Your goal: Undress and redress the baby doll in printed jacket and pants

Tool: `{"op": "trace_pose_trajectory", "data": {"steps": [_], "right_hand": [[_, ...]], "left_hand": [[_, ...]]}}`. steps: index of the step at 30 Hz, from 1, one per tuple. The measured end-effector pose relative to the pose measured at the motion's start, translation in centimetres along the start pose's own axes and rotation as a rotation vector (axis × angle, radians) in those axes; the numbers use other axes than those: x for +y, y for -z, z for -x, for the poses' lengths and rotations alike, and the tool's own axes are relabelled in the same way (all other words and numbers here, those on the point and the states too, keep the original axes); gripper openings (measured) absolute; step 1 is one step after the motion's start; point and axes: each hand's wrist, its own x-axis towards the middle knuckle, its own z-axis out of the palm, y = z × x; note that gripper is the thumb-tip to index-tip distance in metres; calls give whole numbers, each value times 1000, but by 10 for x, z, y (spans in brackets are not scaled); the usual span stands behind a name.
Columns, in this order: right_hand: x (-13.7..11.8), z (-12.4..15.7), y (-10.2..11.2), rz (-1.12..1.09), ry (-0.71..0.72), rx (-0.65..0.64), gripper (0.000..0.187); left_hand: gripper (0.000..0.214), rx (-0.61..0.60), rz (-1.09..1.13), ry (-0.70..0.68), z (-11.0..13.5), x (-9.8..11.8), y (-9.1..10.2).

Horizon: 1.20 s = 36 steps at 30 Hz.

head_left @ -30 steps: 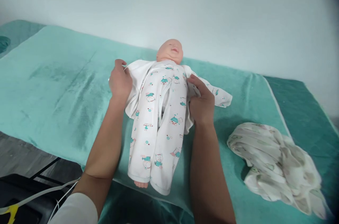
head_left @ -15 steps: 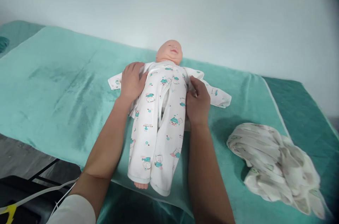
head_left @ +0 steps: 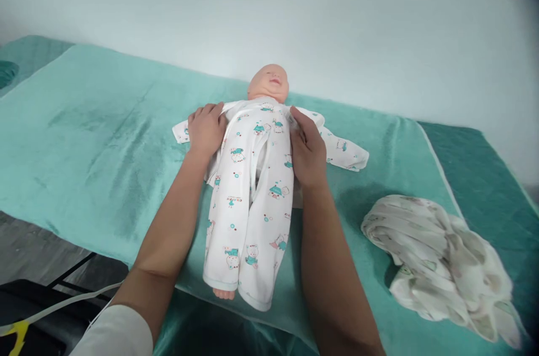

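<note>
"Your left hand is lying flat, unclenched, on the clothes; the doll is resting face-up on the green cover."

"Your right hand is hugging its side (pinching? can't tell). Light, even pressure is probably suiting the fabric."

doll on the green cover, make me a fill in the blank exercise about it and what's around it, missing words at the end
1. The doll lies on its ____ on the green cover.
2. The left hand and the right hand both touch the printed clothing, whose background colour is ____.
3. Below the trouser hems, the toes of only ____ foot show.
4. In the picture, the crumpled cloth lies to the ____ of the doll.

Missing words: back; white; one; right.
</note>
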Motion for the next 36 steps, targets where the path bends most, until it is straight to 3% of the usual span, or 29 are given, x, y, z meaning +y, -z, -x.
{"op": "trace_pose_trajectory", "data": {"steps": [7, 13, 19, 24, 31, 36], "right_hand": [[39, -42, 12, 413, 51, -102, 48], [53, -58, 20, 553, 2, -32, 49], [15, -47, 9, 361, 78, 76, 39], [-21, -32, -6, 62, 143, -188, 35], [-18, -32, -7, -54, 119, -257, 34], [-28, -31, -7, 94, 191, -220, 33]], "left_hand": [[43, 92, 28, 142, -1, -7, 3], [59, -13, 82, -126, 0, -9, 5], [57, -95, -19, -136, 2, -3, 6], [56, -103, -74, -72, 7, -3, 6], [53, -44, -82, 63, 14, 2, 4], [51, -42, -79, 70, 13, 3, 4]]}}
